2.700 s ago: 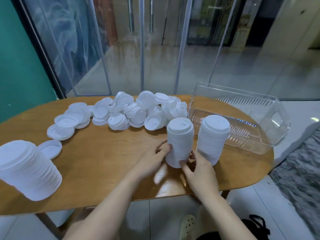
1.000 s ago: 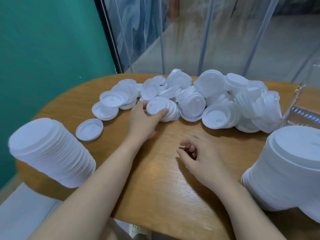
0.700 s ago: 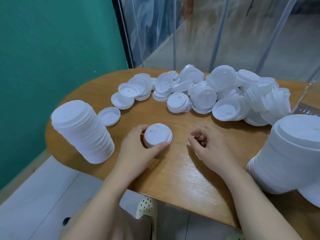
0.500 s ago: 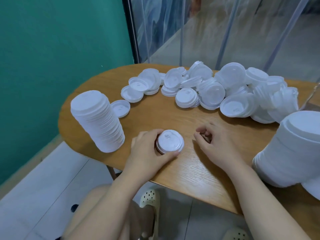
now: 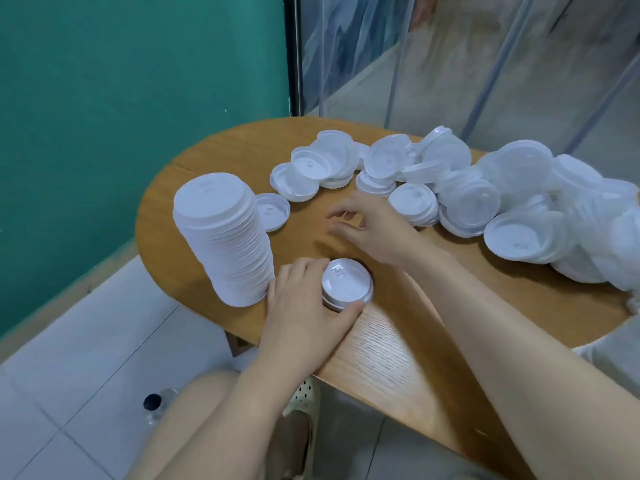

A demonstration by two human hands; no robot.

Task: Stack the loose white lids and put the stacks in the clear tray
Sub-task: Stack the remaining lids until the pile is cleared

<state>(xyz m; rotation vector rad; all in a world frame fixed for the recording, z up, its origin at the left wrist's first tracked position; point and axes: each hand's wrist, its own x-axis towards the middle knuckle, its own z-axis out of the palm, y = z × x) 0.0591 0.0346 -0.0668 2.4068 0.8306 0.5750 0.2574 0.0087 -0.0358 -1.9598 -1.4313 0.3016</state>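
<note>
- White lids are lying in a loose heap (image 5: 485,199) across the upper right of the frame, on the wooden table (image 5: 398,344) — some face up, some tilted against each other.
- Left hand (image 5: 304,313) is gripping a short stack of lids (image 5: 347,285) near the table's lower edge at centre frame, thumb and fingers curling round its rim.
- Right hand (image 5: 372,225) is hovering just above the tabletop between that short stack and the heap, fingers loosely spread and holding nothing; it is blurred.
- Tall stack of lids (image 5: 225,237) is standing left of centre, just beside the left hand, leaning slightly.
- Single lid (image 5: 272,211) is lying upside down just right of the tall stack's top.
- Teal wall (image 5: 121,116) is filling the upper left.
- Clear tray is not showing in this view.
</note>
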